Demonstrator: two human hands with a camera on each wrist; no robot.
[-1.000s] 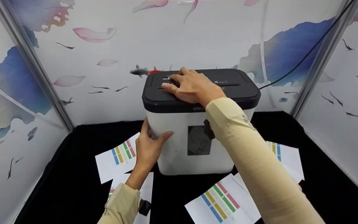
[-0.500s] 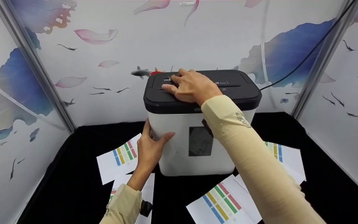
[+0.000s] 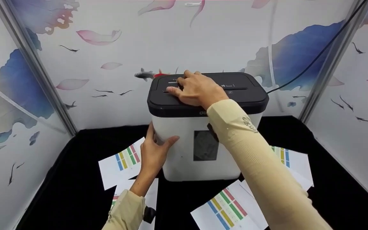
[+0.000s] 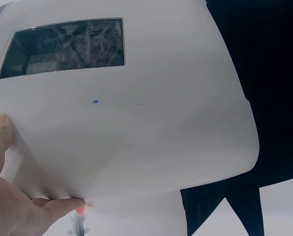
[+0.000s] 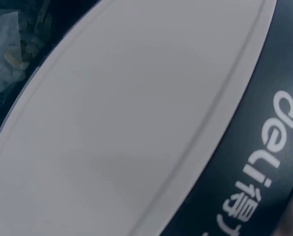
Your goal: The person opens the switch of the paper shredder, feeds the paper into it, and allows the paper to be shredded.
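A paper shredder point(image 3: 177, 163) stands upright at the middle of the head view. Its body is white, its top point(image 3: 248, 95) black, and a dark window point(image 3: 205, 145) in front shows shredded scraps. My left hand point(image 3: 153, 153) rests against its left corner, thumb on the front face and fingers along the side. In the left wrist view that hand point(image 4: 18, 206) touches the white wall. My right hand point(image 3: 200, 89) lies on the black top, fingers towards the left end by a small control panel and the thumb near the feed slot. The right hand hides part of the slot.
Printed sheets with coloured bars lie on the black cloth: one sheet point(image 3: 115, 172) at left, one point(image 3: 149, 207) under the left forearm, one point(image 3: 219, 210) in front and one point(image 3: 299, 163) at right. A black cable point(image 3: 318, 56) runs up to the right. Patterned panels point(image 3: 107, 105) enclose the table.
The right hand shifted very slightly to the left on the black top early on. Otherwise both hands and the shredder keep their places; the view itself moved a little.
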